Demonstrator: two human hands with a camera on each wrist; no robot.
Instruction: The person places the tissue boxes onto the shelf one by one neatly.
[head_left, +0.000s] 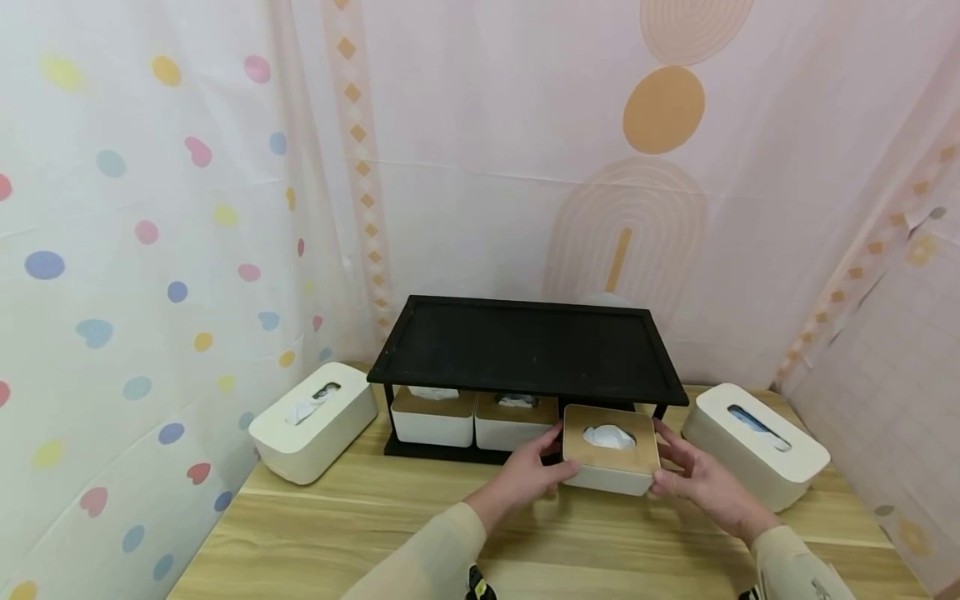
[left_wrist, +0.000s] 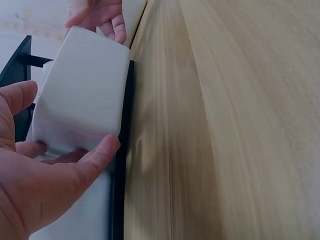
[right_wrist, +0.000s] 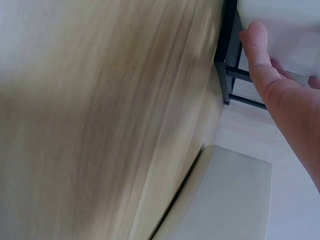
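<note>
Here, left grip (head_left: 527, 472) and right grip (head_left: 697, 479) both hold tissue box (head_left: 611, 478); only head view shows brown lid (head_left: 583, 444).

The black shelf's (head_left: 525, 346) top panel hides the rear of the left wood-lidded box (head_left: 432, 428) and the middle wood-lidded box (head_left: 516, 433). The head view's bottom edge cuts off both sleeves (head_left: 427, 554); a dark patterned item (head_left: 478, 585) by one cuff is too small to identify. In the right wrist view, the held box (right_wrist: 285, 37) runs out of frame, as does a pale box (right_wrist: 225, 197) below.
</note>
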